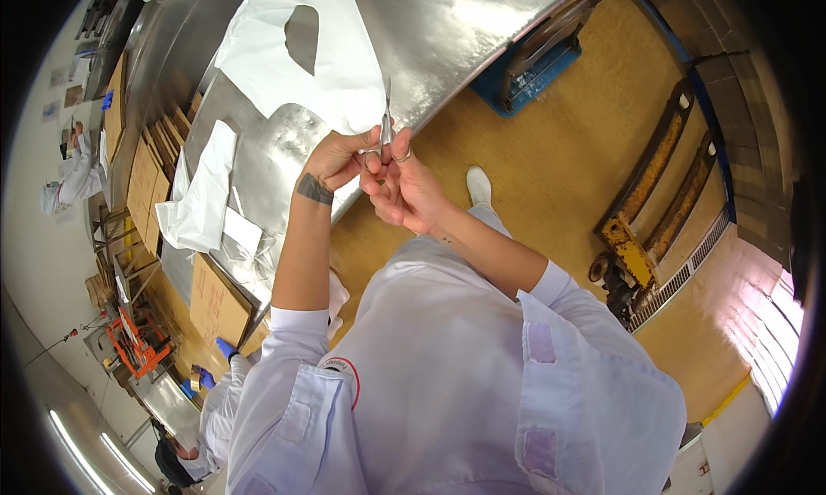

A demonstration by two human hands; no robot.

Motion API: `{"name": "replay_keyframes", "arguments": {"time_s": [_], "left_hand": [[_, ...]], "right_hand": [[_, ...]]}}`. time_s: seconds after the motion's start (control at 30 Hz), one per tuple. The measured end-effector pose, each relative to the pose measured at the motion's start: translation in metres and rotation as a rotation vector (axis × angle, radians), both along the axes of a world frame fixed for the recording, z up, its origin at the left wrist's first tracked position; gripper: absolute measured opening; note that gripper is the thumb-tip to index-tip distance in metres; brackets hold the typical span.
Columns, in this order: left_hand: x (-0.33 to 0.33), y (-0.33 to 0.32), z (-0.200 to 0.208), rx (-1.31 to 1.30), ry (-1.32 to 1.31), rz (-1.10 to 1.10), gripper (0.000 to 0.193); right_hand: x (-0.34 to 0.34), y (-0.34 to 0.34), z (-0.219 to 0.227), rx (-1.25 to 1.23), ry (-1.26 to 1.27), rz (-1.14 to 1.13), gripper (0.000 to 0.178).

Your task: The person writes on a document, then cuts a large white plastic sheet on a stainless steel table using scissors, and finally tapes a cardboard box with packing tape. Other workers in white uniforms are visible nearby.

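Note:
Between my two hands is a pair of small metal scissors (386,125), the blades pointing away from me. My left hand (337,158) pinches the scissors at the left finger ring. The thumb of my right hand (406,184) is at the other ring, its remaining fingers curled below. Just beyond the scissors, a white plastic sheet (344,43) with a rounded cut-out lies on the steel table (430,22). To the left, a second, crumpled white sheet (205,190) rests near the table's edge, with white scraps beside it.
Flattened cardboard boxes (148,190) stand along the left. A co-worker (219,409) in white with blue gloves is at the lower left, beside a cardboard box (215,301); another person (77,172) is farther off. A yellow pallet jack (632,245) and a blue crate (538,82) are right.

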State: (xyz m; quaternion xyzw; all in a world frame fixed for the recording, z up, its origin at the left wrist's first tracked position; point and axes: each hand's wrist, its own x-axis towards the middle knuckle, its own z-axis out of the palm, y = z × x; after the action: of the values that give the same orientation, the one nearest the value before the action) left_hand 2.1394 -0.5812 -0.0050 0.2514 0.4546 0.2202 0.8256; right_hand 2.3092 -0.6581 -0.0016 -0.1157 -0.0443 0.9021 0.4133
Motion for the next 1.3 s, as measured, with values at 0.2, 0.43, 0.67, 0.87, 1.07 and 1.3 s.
{"name": "replay_keyframes", "arguments": {"time_s": [0.2,0.43,0.67,0.87,1.07,1.3], "left_hand": [[-0.031,-0.015,0.031,0.232,0.283,0.041,0.022],[-0.086,-0.027,0.053,0.46,0.663,-0.038,0.018],[-0.142,-0.051,0.047,0.532,0.855,-0.112,0.023],[-0.162,-0.071,0.07,0.516,0.822,-0.084,0.023],[-0.191,-0.079,0.087,0.489,0.91,-0.141,0.025],[-0.22,-0.086,0.094,0.531,0.905,-0.146,0.033]], "right_hand": [[-0.049,-0.004,0.002,-0.008,0.07,-0.041,0.062],[-0.114,0.007,-0.008,0.041,0.254,-0.097,0.063],[-0.152,0.018,-0.015,0.051,0.265,-0.134,0.061],[-0.175,0.034,-0.022,0.082,0.072,-0.158,0.062],[-0.205,0.061,-0.025,0.109,0.047,-0.205,0.061],[-0.213,0.115,-0.029,0.105,0.024,-0.212,0.061]]}}
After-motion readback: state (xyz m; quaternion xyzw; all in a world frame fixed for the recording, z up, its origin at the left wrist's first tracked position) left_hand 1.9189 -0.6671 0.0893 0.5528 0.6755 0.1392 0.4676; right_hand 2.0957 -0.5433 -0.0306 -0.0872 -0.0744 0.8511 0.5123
